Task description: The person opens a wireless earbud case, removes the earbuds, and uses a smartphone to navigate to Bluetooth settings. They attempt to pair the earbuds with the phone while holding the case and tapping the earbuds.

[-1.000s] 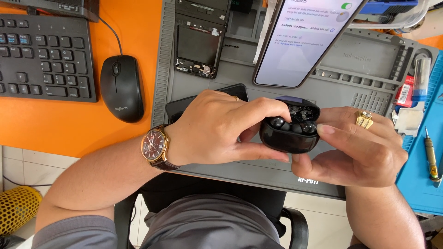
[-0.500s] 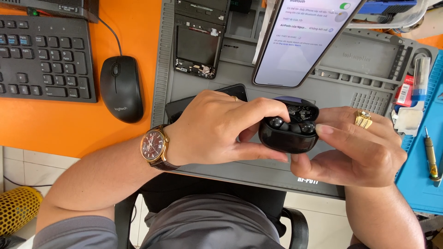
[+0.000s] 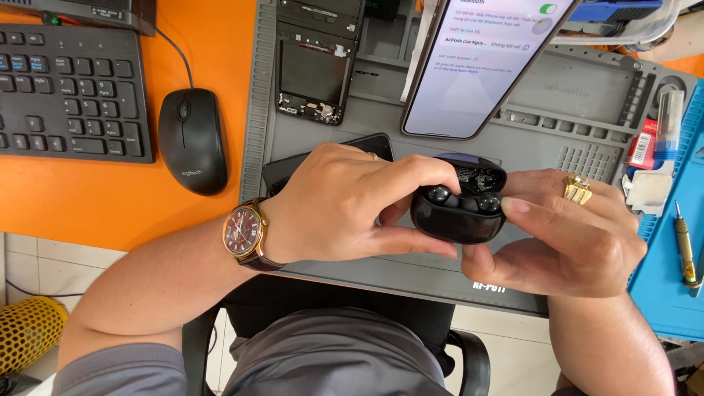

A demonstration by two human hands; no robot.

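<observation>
Earbud case (image 3: 458, 213) held between left hand (image 3: 345, 205) and right hand (image 3: 572, 235), above the near edge of the work mat (image 3: 587, 95). Phone (image 3: 484, 59) stands behind the case. Opened handset (image 3: 315, 66) lies on the mat, left of the phone. Mouse (image 3: 192, 139) lies left of the mat; keyboard (image 3: 70, 92) lies left of the mouse. Screwdriver (image 3: 686, 246) lies right of the right hand.

A phone-repair workshop: grey repair mat (image 3: 587, 103), dismantled phone (image 3: 314, 70), screwdriver (image 3: 685, 246).

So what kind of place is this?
Probably a phone and gadget repair bench: a grey repair mat with small compartments, an opened phone showing its insides, and a screwdriver on a blue mat.
</observation>
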